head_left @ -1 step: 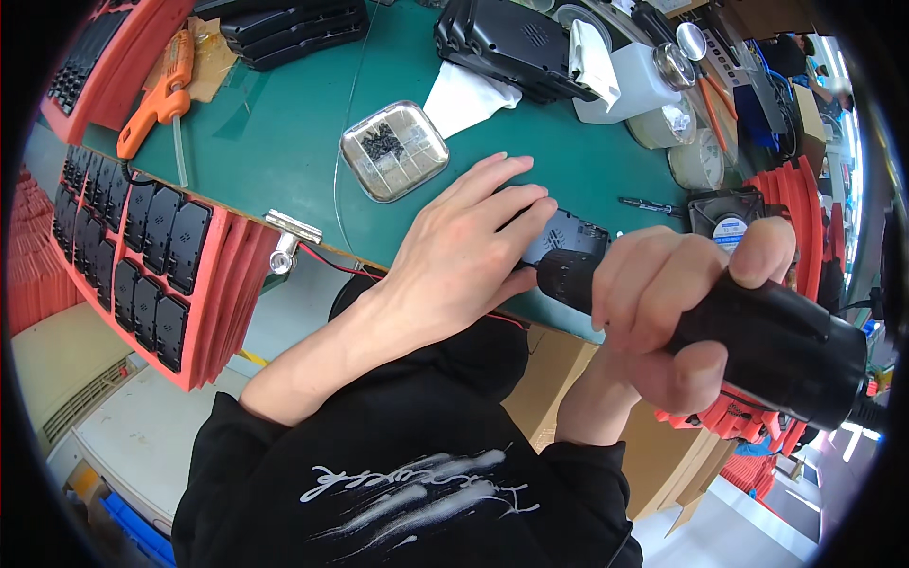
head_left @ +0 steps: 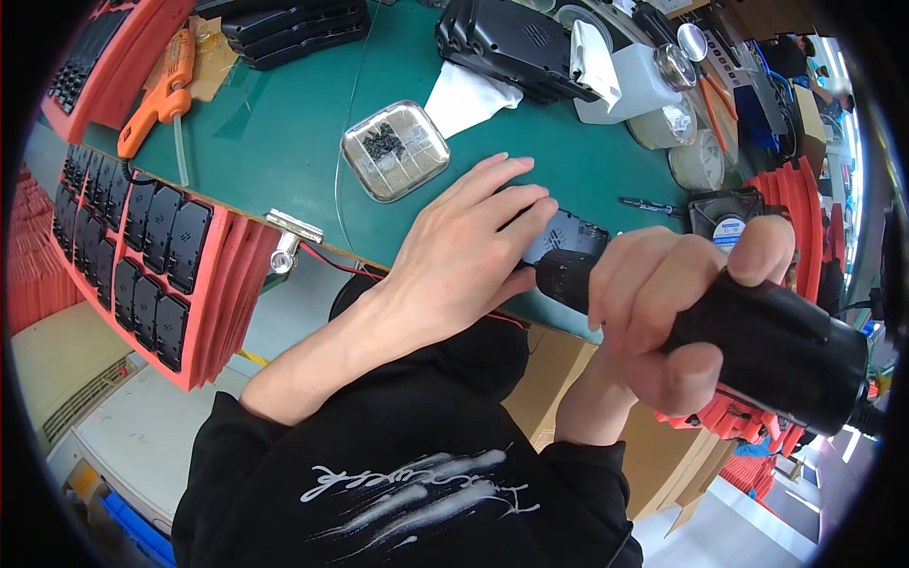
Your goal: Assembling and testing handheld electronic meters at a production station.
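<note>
My right hand is wrapped around a thick black electric screwdriver. Its dark nose points left and down at a small black plastic housing, which lies on the green table and has a pattern of slots in its face. The driver's tip is hidden, so I cannot tell whether it touches a screw. From the left, my left hand grips the housing, fingers over its far side and thumb at its near side, close to the driver's nose. Part of the housing is under the fingers.
A clear divided box of small dark screws stands beyond my left hand. Foam trays of black housings and an orange glue gun are at left. A larger black case, a white bottle and a pen lie beyond.
</note>
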### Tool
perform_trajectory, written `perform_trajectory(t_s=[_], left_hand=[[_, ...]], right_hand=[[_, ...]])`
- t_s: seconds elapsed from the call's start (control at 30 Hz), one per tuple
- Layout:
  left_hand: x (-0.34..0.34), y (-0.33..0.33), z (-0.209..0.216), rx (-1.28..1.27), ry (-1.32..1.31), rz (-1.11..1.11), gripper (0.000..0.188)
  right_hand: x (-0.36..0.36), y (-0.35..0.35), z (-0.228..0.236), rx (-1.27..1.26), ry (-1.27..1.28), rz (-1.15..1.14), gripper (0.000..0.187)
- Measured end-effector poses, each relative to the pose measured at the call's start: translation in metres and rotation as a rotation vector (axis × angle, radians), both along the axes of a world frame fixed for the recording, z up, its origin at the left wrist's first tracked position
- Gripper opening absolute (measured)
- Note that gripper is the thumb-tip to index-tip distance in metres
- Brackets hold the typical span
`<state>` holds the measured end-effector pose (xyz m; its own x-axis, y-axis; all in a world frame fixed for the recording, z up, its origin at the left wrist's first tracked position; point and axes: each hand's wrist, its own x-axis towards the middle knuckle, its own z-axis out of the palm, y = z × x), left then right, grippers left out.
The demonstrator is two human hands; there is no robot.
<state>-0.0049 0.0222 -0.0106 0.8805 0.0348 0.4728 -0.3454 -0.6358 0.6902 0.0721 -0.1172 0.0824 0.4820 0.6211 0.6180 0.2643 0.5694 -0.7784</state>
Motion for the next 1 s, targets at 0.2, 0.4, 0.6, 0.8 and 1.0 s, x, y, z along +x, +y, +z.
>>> perform_trajectory(t_s=[0.2,0.4,0.6,0.8,1.0], left_hand=[[0.001,0.001,0.000,-0.021,0.002,0.005,0.067],[0.001,0.001,0.002,-0.047,-0.004,-0.007,0.066],[0.000,0.002,0.001,-0.060,0.002,-0.036,0.066],[0.001,0.002,0.005,-0.040,-0.005,-0.033,0.069],[0.001,0.000,0.007,0.018,-0.012,-0.043,0.066]], right_hand=[[-0.017,0.009,-0.002,-0.101,0.047,-0.266,0.033],[-0.017,0.010,-0.003,-0.051,0.120,-0.266,0.037],[-0.005,0.009,-0.004,-0.014,-0.009,-0.117,0.042],[0.025,0.002,0.033,0.148,0.055,0.089,0.031],[0.034,0.026,0.035,0.096,0.036,-0.189,0.029]])
